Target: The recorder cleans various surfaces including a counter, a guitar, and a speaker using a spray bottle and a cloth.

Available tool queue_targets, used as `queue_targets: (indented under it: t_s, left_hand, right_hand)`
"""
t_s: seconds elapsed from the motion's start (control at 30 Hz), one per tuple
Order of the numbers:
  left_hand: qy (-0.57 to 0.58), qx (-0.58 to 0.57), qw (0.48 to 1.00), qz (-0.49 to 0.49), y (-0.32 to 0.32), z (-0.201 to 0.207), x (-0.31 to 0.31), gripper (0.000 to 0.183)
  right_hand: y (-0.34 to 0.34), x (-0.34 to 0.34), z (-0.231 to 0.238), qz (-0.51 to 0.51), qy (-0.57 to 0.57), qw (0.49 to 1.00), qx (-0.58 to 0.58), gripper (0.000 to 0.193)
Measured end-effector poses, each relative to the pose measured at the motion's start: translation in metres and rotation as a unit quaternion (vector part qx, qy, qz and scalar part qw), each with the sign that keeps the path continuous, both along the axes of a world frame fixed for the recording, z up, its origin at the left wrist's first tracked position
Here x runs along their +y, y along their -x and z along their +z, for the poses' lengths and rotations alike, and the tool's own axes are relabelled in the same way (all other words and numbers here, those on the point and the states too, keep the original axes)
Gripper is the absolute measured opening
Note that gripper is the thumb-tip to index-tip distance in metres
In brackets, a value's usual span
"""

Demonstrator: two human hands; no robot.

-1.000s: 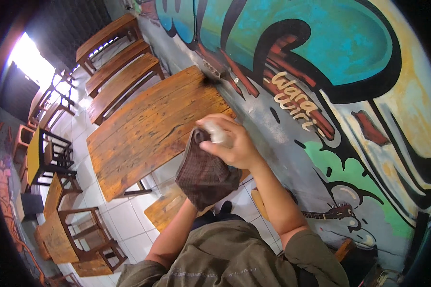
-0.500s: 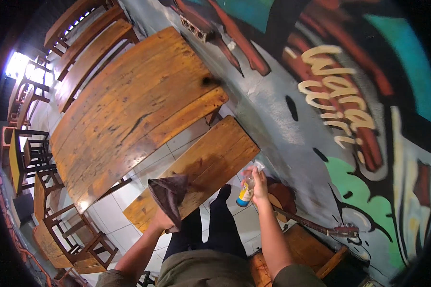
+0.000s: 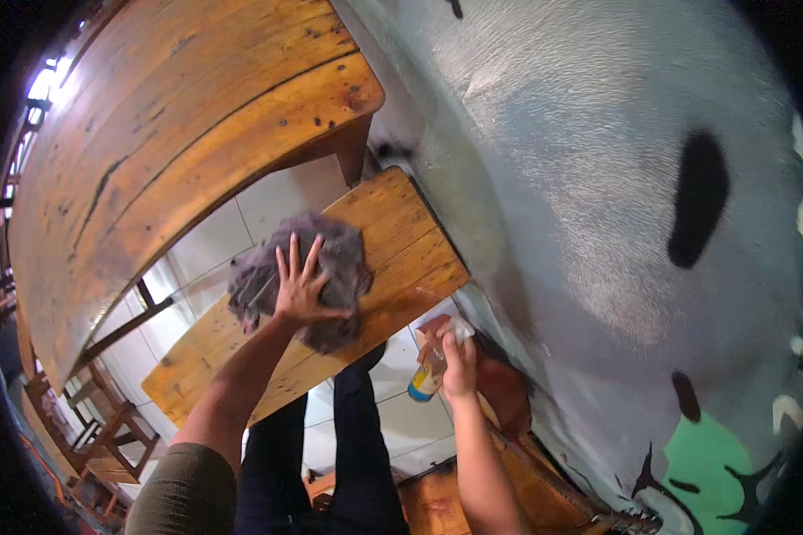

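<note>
My left hand (image 3: 302, 287) presses flat on a crumpled grey-purple cloth (image 3: 337, 245), its fingers spread. Under the cloth lies a wooden bench (image 3: 410, 259), and part of the cloth hangs past the bench's far edge. Beyond the bench's right end, my right hand (image 3: 459, 364) is wrapped round the neck of a spray bottle (image 3: 426, 378). The bottle is tilted, clear above, with a yellow and blue lower part; its white spray head shows by my fingers.
A large wooden table (image 3: 178, 116) stands beyond the bench. On the right rises a painted grey wall (image 3: 580, 178), close to the bench's end. A guitar (image 3: 504, 392) rests near the wall, beside my right forearm. Wooden chairs (image 3: 107, 428) stand at the lower left.
My left hand has moved from holding the hanging cloth to pressing it spread on the bench. The view has come closer to the bench. My right hand still holds the spray bottle.
</note>
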State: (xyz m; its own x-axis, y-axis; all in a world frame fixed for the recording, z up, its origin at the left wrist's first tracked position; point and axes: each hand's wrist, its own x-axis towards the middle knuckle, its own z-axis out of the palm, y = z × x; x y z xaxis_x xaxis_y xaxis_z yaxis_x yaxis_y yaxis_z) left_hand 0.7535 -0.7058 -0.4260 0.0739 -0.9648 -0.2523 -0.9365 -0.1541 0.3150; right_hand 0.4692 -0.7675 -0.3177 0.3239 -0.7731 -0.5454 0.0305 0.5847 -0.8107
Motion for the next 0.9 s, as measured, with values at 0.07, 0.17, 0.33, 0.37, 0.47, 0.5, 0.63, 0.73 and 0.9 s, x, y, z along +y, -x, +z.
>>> queue_targets:
  t_s: [0.07,0.17,0.33,0.37,0.47,0.5,0.63,0.73,0.9]
  left_hand:
    - [0.064,0.001,0.994,0.089,0.023,0.002,-0.042,0.086]
    - [-0.003,0.002,0.999,0.048,0.067,0.005,-0.066,0.085]
    - [-0.062,0.018,0.960,-0.274,0.102,-0.008,0.011,0.087]
    - [-0.041,0.047,0.959,-0.276,0.093,-0.024,0.031,0.088]
    - [-0.126,0.087,0.986,-0.060,0.038,-0.014,0.039,0.089]
    - [-0.126,0.089,0.986,-0.061,0.031,-0.007,0.026,0.089]
    - [-0.034,-0.026,0.999,0.019,0.033,-0.015,-0.046,0.098]
    - [-0.050,-0.039,0.997,0.034,0.074,0.000,-0.109,0.094]
    - [-0.022,0.022,0.982,-0.185,0.162,-0.005,-0.078,0.084]
  right_hand:
    - [0.000,0.000,-0.010,0.017,-0.013,1.000,0.003,0.044]
    - [0.001,-0.006,-0.011,-0.012,0.008,1.000,0.000,0.047]
    - [-0.008,-0.053,-0.018,-0.008,0.007,1.000,-0.008,0.039]
    - [-0.010,-0.058,-0.023,0.031,0.013,0.999,0.005,0.034]
    - [-0.021,-0.057,-0.025,-0.011,0.000,1.000,-0.019,0.025]
    - [-0.020,-0.056,-0.023,-0.024,-0.013,0.999,-0.026,0.026]
    - [-0.005,-0.035,-0.019,-0.039,-0.013,0.999,-0.034,0.038]
    - [0.011,-0.014,-0.016,-0.074,-0.029,0.997,-0.002,0.053]
    - [0.042,-0.008,-0.009,-0.098,-0.027,0.994,0.040,0.068]
